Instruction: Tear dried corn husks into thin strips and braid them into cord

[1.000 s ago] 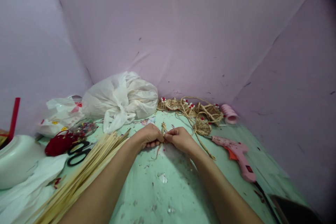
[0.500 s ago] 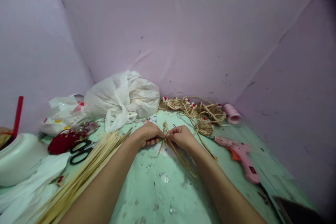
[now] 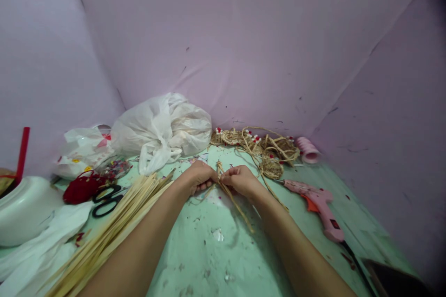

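Note:
Between my two hands is a short straw braid, its plaited end pointing away from me and its loose strands trailing toward me. My left hand is closed, pinching the braid from the left. From the right, my right hand pinches strands with thumb and forefinger, its fingertips almost touching the left ones. One long loose strand hangs down below the right hand onto the green tabletop. The fingertips partly hide where the strands cross.
Dry straw strips lie under my left forearm, beside black-handled scissors and red yarn. A white plastic bag, woven straw pieces with beads and a pink thread spool line the wall. At right lies a pink glue gun.
The long loose strand has swung slightly left. The shorter strand by my left hand has shifted closer to that hand. Both hands stay in nearly the same place, pinching the braid.

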{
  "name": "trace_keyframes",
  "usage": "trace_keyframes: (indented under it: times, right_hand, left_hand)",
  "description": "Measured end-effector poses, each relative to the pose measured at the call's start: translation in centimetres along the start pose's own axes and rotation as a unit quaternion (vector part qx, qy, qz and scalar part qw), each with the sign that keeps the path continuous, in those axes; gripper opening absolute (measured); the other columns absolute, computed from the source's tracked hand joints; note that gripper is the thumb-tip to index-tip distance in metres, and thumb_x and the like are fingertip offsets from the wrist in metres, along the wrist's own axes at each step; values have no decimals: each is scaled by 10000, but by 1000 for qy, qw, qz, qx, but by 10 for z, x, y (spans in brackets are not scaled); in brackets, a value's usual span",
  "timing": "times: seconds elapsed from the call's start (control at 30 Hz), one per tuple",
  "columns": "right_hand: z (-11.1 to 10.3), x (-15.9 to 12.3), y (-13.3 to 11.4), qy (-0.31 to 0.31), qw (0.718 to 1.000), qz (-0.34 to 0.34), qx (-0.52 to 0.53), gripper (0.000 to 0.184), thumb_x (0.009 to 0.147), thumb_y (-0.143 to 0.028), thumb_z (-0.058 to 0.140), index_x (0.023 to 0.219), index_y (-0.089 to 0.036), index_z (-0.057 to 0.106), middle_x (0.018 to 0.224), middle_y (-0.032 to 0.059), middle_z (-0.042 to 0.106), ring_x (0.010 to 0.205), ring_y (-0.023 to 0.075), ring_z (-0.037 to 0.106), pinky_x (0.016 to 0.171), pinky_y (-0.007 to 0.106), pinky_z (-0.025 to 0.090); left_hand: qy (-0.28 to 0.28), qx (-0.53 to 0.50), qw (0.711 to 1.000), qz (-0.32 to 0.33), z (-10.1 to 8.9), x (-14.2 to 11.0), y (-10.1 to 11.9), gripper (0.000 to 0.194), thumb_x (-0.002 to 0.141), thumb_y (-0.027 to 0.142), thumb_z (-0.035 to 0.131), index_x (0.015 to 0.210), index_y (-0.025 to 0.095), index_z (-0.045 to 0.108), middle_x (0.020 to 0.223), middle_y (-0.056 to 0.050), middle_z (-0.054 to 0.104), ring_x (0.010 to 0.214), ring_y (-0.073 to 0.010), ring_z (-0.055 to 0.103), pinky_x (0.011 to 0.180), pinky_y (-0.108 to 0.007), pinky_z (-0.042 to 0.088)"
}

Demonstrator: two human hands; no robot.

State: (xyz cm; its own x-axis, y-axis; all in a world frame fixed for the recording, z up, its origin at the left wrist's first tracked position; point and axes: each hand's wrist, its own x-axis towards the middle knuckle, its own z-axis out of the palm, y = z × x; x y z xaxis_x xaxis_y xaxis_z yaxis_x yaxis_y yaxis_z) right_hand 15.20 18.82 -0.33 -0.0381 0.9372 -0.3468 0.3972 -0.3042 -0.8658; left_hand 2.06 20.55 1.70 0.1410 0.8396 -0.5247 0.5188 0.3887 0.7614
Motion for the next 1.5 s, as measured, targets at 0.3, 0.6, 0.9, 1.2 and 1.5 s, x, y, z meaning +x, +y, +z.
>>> trace_keyframes:
  times: [0.3,0.6,0.9,1.2,1.5]
  right_hand:
    - [-3,-2,0,4,995,-36,-97,110,622,-179,571,542,-125,623,413,-10,524,386,71,404,415,187,287]
    - [-1,1,4,13,992,-70,-100,111,634,-154,541,548,-136,609,465,6,569,452,89,486,466,180,344]
    - [-1,-9,-3,-59,997,-23,45,96,623,-61,496,601,-148,530,440,-31,532,390,75,481,431,173,391]
    - [2,-11,-4,-38,996,-22,74,136,572,-23,477,600,-147,525,404,-45,507,362,70,452,413,172,388]
    - [-1,-2,5,0,996,-71,-49,121,579,-85,551,650,-126,641,466,-14,571,432,77,485,444,167,352]
  left_hand:
    - [4,-7,1000,15,0,2,-1,152,514,152,536,402,153,433,306,42,367,276,-57,274,309,-211,176]
    - [-5,11,1000,5,-1,6,-2,159,541,177,536,415,149,442,322,34,377,288,-62,307,319,-208,193]
    - [-16,31,998,54,-2,4,-5,135,534,178,560,442,152,465,329,47,376,288,-57,283,309,-211,184]
    - [-2,65,997,35,0,-5,4,69,549,129,516,482,143,503,294,35,377,277,-76,315,323,-202,217]
    - [-36,-40,998,26,0,1,-1,154,578,207,600,496,128,497,355,22,439,323,-72,399,336,-188,270]
